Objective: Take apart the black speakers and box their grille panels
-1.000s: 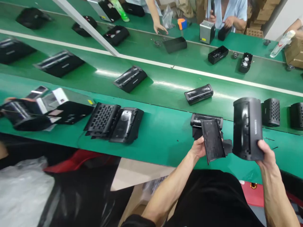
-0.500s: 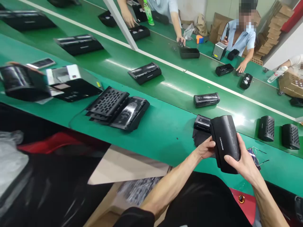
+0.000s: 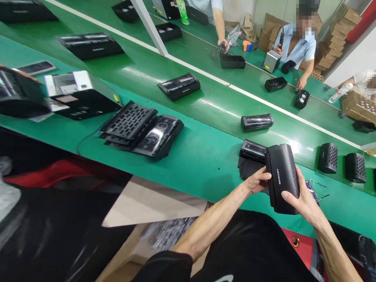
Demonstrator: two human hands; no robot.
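Note:
A black speaker housing (image 3: 284,176) with white MERKURY lettering is held upright over the near edge of the green bench. My left hand (image 3: 259,180) grips its left edge, thumb toward the front. Around its right side my right hand (image 3: 302,197) is wrapped, the thumb across the face and the other fingers hidden behind. Just behind the housing lies another black speaker (image 3: 251,149), partly covered by it, with a dark cloth (image 3: 249,168) below. Eyeglasses (image 3: 319,190) rest to the right of my right hand.
Stacked perforated grilles (image 3: 129,123) lie beside an open speaker body (image 3: 158,135) on the bench. A white-and-black box-shaped device (image 3: 84,94) stands at left. Several speakers, one here (image 3: 179,86), sit along the green line. Co-workers handle parts across it; a slanted post (image 3: 151,27) rises between.
My view has shifted slightly. The housing stays in both my hands, turned a little more upright. Across the line, a co-worker's hand has moved to a small speaker box.

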